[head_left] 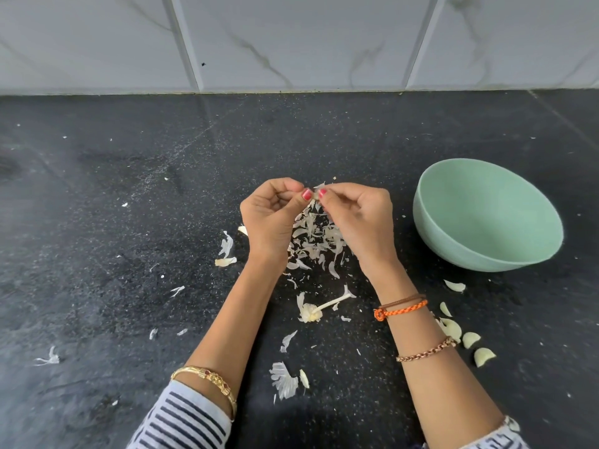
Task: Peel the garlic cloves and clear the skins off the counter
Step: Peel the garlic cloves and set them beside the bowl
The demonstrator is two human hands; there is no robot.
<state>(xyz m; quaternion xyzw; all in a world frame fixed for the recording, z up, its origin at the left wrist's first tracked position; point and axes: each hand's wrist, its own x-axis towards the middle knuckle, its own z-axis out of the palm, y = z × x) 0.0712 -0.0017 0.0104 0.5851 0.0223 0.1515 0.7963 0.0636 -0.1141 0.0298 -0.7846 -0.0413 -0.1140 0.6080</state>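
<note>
Right now, from the head view, both hands meet above the skin pile [316, 241] on the black counter [129, 222]: left hand [270, 215] and right hand [355, 215] each pinch one garlic clove [315, 196]. Peeled cloves [470, 340] lie near the green bowl [486, 218]. No writing shows.

A black speckled stone counter [113, 222] runs back to a wall of large white marble-look tiles [291, 37] with grey veins and pale grout lines, lit evenly by soft light.
</note>
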